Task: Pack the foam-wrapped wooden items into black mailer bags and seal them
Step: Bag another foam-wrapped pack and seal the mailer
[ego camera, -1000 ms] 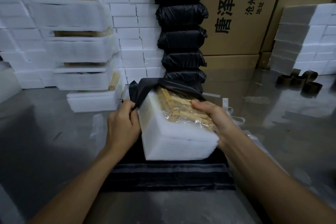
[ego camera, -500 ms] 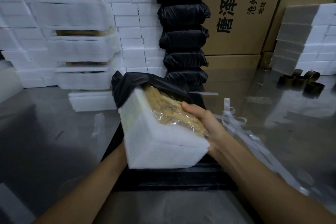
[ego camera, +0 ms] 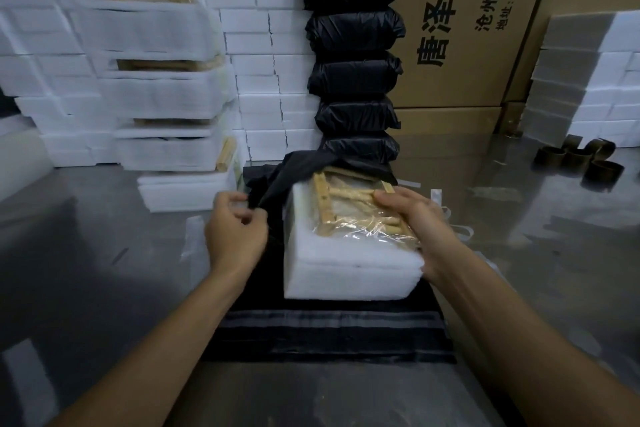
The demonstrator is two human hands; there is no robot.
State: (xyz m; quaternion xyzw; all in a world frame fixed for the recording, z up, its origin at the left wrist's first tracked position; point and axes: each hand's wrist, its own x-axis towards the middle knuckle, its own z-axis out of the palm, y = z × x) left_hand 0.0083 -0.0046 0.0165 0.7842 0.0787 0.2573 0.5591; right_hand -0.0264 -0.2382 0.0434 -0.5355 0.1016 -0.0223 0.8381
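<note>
Two hands are seen at one foam-wrapped wooden item [ego camera: 349, 263], which lies flat on a black mailer bag [ego camera: 329, 333] spread over the grey desk [ego camera: 86, 270]. The far end of the item is covered by the bag's gathered mouth, while the near end is left bare. The right hand [ego camera: 419, 229] is laid against the item's right side: its thumb is placed on the plastic-covered wooden slats on top, and its fingers are curled round the right edge of the foam, so the item is gripped. The left hand [ego camera: 235, 232] is held just left of the item, not touching the foam, and a fold of the bag's black film is pinched between its thumb and curled fingers at the item's far left corner.

Behind the item, a column of sealed black bags [ego camera: 353, 55] is stacked against cardboard boxes [ego camera: 485, 28]. To the left, further foam-wrapped items [ego camera: 162, 94] are piled in front of a wall of white foam blocks [ego camera: 256, 55]. Several dark tape rolls [ego camera: 581, 159] are seen at the far right of the desk.
</note>
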